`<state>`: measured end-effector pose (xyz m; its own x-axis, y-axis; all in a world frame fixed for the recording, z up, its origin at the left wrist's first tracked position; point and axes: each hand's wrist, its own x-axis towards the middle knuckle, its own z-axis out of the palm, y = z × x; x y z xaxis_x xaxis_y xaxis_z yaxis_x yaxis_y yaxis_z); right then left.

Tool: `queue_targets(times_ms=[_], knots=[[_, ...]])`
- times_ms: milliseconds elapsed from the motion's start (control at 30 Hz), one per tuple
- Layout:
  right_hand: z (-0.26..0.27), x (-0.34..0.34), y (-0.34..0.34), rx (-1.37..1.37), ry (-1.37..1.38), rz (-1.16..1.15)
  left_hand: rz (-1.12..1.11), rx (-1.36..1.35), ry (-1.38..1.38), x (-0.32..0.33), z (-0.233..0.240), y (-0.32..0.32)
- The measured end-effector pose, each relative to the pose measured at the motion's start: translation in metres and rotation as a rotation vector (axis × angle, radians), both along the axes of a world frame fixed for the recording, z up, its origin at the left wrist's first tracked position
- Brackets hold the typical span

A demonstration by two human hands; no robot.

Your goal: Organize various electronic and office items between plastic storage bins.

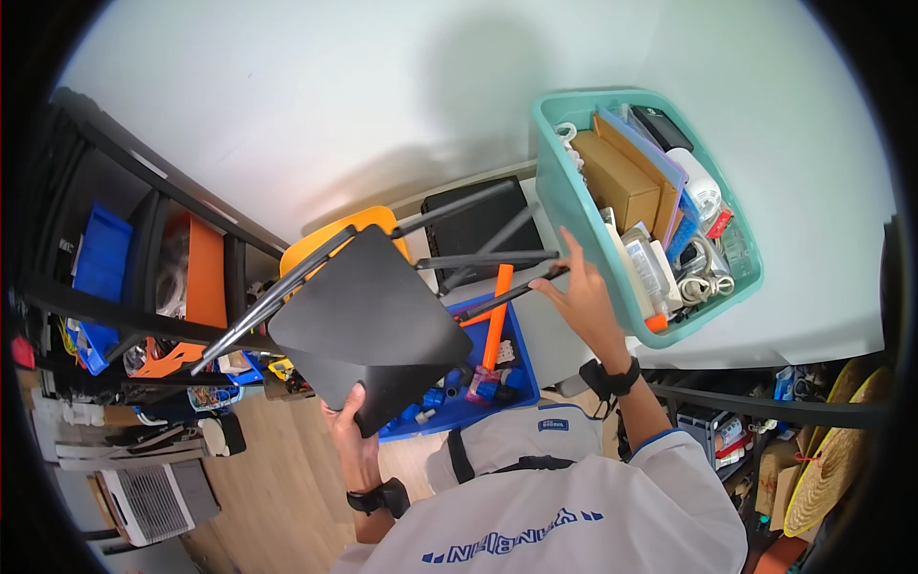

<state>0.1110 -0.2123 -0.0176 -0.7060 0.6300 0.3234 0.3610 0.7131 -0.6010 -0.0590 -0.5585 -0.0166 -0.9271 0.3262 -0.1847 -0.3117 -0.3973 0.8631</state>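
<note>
A small black folding chair or stool [373, 316] with thin metal legs is held up, tilted, before me. My left hand [353, 430] grips the near corner of its flat black panel, thumb on top. At the tip of one black leg, my right hand [584, 298] has its thumb against the leg and its index finger raised; whether it grips the leg is hard to tell. Beneath the chair, partly hidden, are a blue tray [527, 359] with blue fittings and an orange bar [498, 316], a yellow plastic piece [366, 215] and a black box-like item [466, 201].
A teal bin [584, 208] full of cardboard, cables and electronics stands beside my right hand. Black shelving at left holds a blue bin [104, 251] and an orange bin [204, 273]. Shelves at right hold woven straw items [835, 459]. A white wall rises ahead.
</note>
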Motion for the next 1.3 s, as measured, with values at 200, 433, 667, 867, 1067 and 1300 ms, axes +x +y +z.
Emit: queue_targets(times_ms=[200,433,667,867,1067,1300], knots=[[0.009,0.013,-0.092,-0.313,-0.067,0.03,0.226,0.089,-0.104,0.01,-0.001,0.037],[0.1,0.011,-0.05,0.294,-0.041,-0.014,0.127,0.088,-0.072,-0.011,-0.035,0.001],[0.09,-0.035,0.01,0.476,-0.109,0.396,0.008,0.13,0.001,-0.015,-0.047,-0.025],[0.1,-0.044,0.037,0.466,-0.022,0.497,-0.007,0.107,-0.033,-0.021,-0.06,-0.046],[0.072,-0.05,0.044,0.049,-0.049,0.499,-0.001,0.091,-0.055,-0.013,-0.046,-0.035],[0.026,-0.021,-0.017,-0.252,0.026,0.305,0.141,0.034,-0.128,0.004,-0.037,-0.013]])
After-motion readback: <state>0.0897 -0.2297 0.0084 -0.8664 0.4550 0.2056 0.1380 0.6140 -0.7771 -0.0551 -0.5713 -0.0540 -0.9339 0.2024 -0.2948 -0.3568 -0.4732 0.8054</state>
